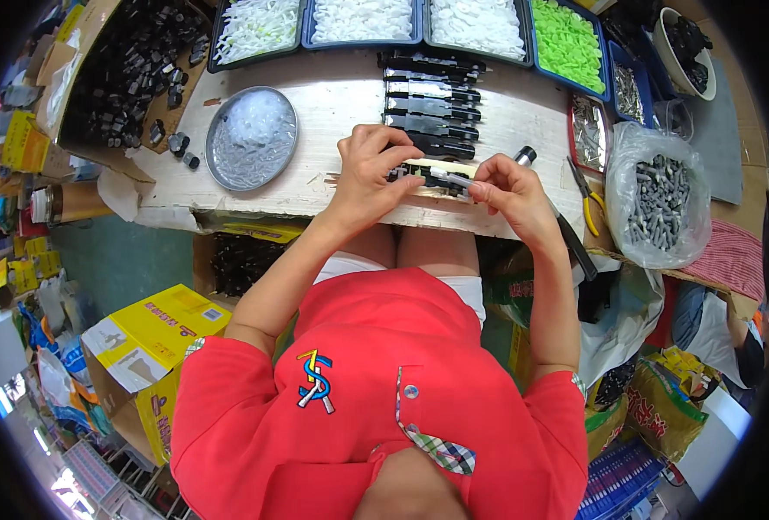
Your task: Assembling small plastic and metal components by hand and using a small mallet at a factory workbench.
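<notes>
At the table's near edge lies a long black part (441,176) with pale pieces set along it. Its left end is between the thumb and fingers of my left hand (369,178), which grips it from the left. The fingertips of my right hand (514,192) are pinched together at the part's right end, by a small pale piece (460,181). What exactly they hold is too small to make out. Just beyond my hands, several similar black parts (432,108) lie stacked in a row, some with silvery faces.
A round grey dish (291,130) with clear bits stands left, near a carton of black pieces (129,78). Trays of white (363,19) and green pieces (566,43) line the back. On the right are yellow-handled pliers (593,208), a bag of grey parts (662,208) and a black handle (575,247).
</notes>
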Available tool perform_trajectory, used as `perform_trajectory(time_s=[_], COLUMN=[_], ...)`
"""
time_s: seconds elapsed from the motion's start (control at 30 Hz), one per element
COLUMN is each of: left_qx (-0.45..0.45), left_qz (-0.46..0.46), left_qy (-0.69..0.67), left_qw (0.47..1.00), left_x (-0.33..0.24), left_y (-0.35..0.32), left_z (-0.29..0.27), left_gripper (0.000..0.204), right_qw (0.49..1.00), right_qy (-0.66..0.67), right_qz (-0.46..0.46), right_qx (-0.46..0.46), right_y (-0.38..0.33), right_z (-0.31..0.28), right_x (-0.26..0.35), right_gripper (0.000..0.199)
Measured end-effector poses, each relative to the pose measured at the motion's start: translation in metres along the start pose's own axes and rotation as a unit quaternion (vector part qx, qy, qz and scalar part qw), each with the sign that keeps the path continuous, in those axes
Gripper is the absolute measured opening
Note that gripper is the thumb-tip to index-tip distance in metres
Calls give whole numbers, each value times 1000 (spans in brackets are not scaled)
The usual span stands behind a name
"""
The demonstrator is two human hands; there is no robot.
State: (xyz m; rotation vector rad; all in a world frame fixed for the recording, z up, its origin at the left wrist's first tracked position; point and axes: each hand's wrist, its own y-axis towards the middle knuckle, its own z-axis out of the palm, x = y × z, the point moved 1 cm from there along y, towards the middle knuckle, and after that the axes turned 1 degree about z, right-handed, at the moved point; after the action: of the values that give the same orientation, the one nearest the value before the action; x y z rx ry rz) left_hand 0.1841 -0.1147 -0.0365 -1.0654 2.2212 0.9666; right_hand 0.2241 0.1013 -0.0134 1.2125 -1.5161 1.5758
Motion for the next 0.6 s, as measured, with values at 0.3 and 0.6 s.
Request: perform_trajectory(time_s=[0.3,0.6], left_qx=[5,-2], left_qz=[-21,-26], left_qy=[18,-1], left_qw=[1000,1000], left_x=[-2,0], left_y=[-3,-3], left_z=[7,9], left_gripper=[27,25], right_qw=[990,977], right_qy=[-132,-205], right_qz=[-44,-51], right_qx=[-2,7], right_y=[8,10], right_z=[8,10], right_x=[5,15], right_gripper=[11,10])
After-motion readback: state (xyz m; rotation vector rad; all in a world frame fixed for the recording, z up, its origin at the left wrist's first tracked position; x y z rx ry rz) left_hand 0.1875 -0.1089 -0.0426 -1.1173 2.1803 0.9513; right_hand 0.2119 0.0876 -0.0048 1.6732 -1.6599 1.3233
